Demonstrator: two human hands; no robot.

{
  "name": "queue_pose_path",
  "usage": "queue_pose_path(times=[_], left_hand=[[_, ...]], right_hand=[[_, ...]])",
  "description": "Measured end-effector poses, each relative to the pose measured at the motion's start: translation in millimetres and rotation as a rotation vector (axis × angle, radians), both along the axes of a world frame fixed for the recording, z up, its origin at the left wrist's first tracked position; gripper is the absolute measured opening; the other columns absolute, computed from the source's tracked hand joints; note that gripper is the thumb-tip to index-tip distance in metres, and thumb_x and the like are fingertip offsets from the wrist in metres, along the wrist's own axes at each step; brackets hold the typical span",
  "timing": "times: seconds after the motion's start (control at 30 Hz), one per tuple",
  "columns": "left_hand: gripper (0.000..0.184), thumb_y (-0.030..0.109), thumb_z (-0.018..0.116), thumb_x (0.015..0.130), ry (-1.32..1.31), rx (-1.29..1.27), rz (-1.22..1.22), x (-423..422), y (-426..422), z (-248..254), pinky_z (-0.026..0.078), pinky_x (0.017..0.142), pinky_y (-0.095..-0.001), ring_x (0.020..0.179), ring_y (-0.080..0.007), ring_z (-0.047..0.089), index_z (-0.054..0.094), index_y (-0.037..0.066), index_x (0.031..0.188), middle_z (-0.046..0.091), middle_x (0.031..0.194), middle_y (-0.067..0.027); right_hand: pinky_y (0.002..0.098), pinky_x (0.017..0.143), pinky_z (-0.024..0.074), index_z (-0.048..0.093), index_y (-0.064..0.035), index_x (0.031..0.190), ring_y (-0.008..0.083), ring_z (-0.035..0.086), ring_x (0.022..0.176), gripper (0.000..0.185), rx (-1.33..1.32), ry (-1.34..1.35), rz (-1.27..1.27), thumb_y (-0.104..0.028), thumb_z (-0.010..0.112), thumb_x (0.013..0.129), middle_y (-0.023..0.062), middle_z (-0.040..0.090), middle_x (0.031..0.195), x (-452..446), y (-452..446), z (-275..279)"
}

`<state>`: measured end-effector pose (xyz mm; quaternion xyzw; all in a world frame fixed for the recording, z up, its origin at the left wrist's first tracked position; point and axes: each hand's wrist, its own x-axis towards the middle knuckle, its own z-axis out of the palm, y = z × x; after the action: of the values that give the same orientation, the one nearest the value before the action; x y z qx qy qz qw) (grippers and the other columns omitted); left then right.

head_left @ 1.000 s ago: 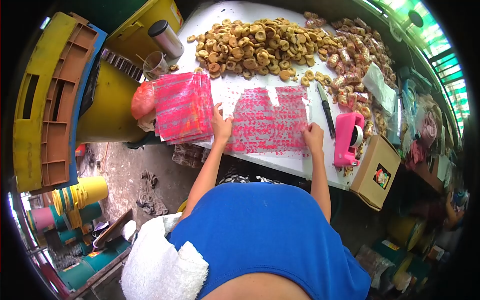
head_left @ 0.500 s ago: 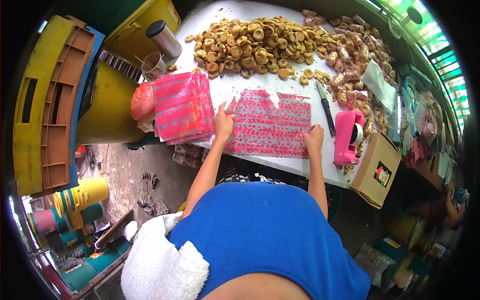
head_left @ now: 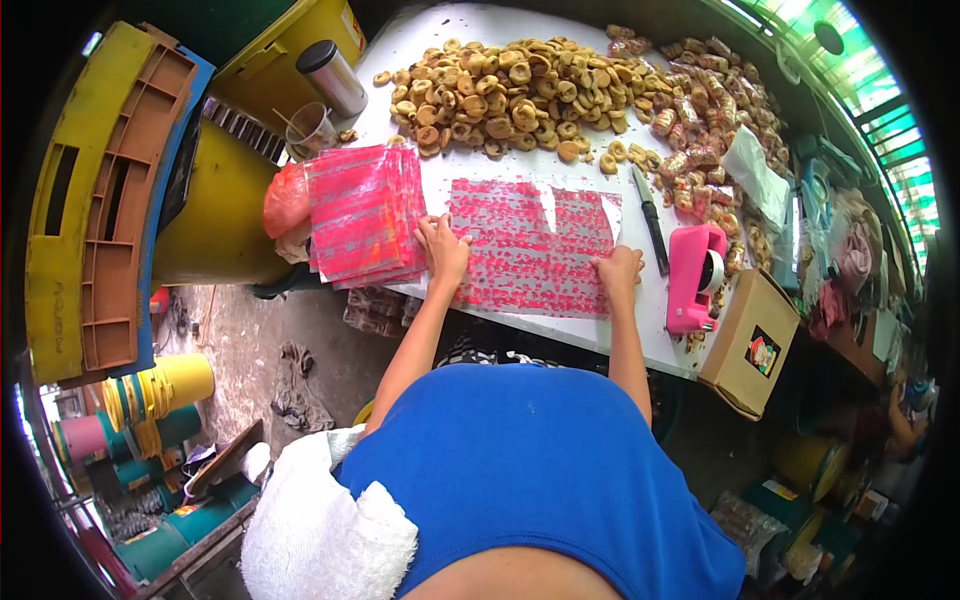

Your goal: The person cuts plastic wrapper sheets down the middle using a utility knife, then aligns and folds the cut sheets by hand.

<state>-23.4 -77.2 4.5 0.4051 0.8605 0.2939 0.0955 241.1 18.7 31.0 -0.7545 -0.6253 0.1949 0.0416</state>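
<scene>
A red-and-clear printed plastic sheet (head_left: 530,250) lies flat on the white table (head_left: 470,168) in front of me. My left hand (head_left: 443,250) rests at its left edge with fingers apart, between the sheet and a stack of similar sheets (head_left: 365,215). At the right edge, my right hand (head_left: 620,272) has its fingers pinched together on the sheet. Beyond the sheet is a big pile of round brown cookies (head_left: 510,90). A knife (head_left: 651,220) lies right of the sheet, beside a pink tape dispenser (head_left: 697,278).
Wrapped cookie packs (head_left: 700,110) are heaped at the back right, with a white piece of plastic (head_left: 755,175) near them. A cardboard box (head_left: 750,345) sits at the right corner. A tumbler (head_left: 332,78) and plastic cup (head_left: 311,128) stand back left. Part of another person (head_left: 903,425) shows far right.
The sheet has been shifted and now lies flatter and straighter. My left hand's fingers have spread toward the stack, and my right hand has moved slightly left along the sheet's edge.
</scene>
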Motion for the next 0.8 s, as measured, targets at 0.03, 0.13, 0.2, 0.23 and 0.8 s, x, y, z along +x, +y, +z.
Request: queue_pose_path(times=[0.03,0.13,0.2,0.23,0.8], left_hand=[[0.064,0.009,0.078,0.067,-0.033,-0.024,-0.006,-1.4,1.0,-1.0,0.038,0.095,-0.0414,0.112,-0.0349,0.042,0.049,0.002,0.123,0.044,0.118,-0.0180],[0.068,0.012,0.079,0.067,-0.172,-0.009,-0.019,-6.2,4.0,-2.7,0.037,0.096,-0.0426,0.112,-0.0348,0.042,0.046,0.002,0.125,0.044,0.117,-0.0181],[0.074,0.015,0.080,0.067,-0.113,0.039,-0.022,-4.2,3.0,-1.6,0.036,0.097,-0.0429,0.114,-0.0353,0.042,0.042,0.002,0.129,0.044,0.119,-0.0192],[0.080,0.018,0.081,0.066,-0.055,0.086,-0.029,-3.7,2.4,-0.5,0.036,0.099,-0.0431,0.116,-0.0358,0.042,0.039,0.002,0.132,0.044,0.121,-0.0202],[0.040,0.011,0.070,0.074,-0.072,0.003,-0.107,22.0,18.3,-0.4,0.047,0.084,-0.0409,0.096,-0.0357,0.057,0.054,-0.001,0.108,0.054,0.105,-0.0219]], right_hand=[[0.0490,0.086,0.0469,0.059,0.0007,0.100,0.0388,0.053,0.107,0.040,0.037,-0.014,0.061,-0.020,0.077,0.071,0.0225,0.052,0.113,-0.9,-2.2,2.3],[0.0471,0.077,0.0504,0.058,-0.0007,0.101,0.0352,0.060,0.093,0.030,0.095,0.214,0.172,-0.012,0.070,0.076,0.0208,0.059,0.102,1.2,-0.8,-6.2],[0.0449,0.069,0.0529,0.057,-0.0005,0.102,0.0319,0.065,0.084,0.026,0.107,0.453,0.212,-0.007,0.067,0.078,0.0189,0.063,0.094,-0.5,-2.8,-1.4],[0.0393,0.061,0.0522,0.055,-0.0001,0.102,0.0276,0.065,0.076,0.024,0.026,0.758,0.182,-0.004,0.063,0.080,0.0167,0.064,0.086,-8.6,-7.9,23.6],[0.0427,0.086,0.0425,0.057,0.0055,0.096,0.0411,0.053,0.094,0.030,0.274,0.323,0.020,-0.006,0.068,0.071,0.0255,0.055,0.094,27.2,-9.9,-19.4]])
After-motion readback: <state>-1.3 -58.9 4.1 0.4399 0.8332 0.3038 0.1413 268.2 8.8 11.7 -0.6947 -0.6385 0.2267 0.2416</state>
